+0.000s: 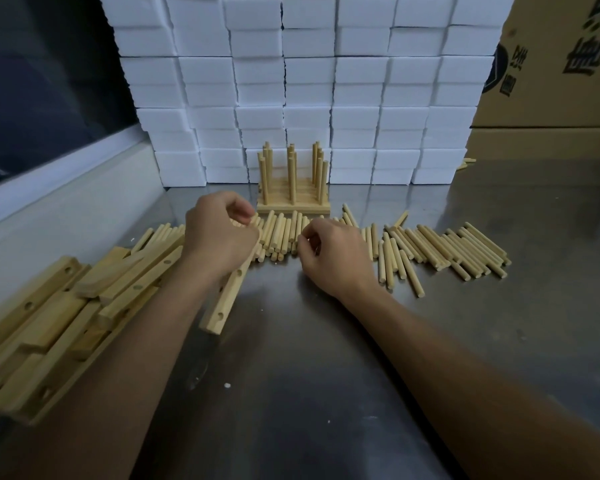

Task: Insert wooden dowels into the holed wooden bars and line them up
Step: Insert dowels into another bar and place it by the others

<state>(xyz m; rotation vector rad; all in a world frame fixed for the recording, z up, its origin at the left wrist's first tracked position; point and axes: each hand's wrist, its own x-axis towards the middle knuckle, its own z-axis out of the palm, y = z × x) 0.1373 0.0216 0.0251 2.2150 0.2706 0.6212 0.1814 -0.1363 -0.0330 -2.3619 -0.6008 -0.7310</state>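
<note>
The left hand [220, 233] has its fingers curled around one holed wooden bar [225, 296], which slants from the hand down toward the viewer, with its near end just above the steel table [326, 375]. The right hand [329, 254] is over the loose dowels [281, 233], its fingers bent together as if pinching one, but I cannot tell whether a dowel is really between them. More dowels lie spread to the right [465, 251], and a pile of empty bars [66, 306] lies on the left. Behind the hands, the finished bars with upright dowels [293, 188] stand in a row against the white foam blocks [309, 81]. The dowels look light, stiff and smooth, so they probably roll easily; I would pinch one near its middle. The bar seems rigid and light, and holding it near one end, clear of the holes, should leave them free.
</note>
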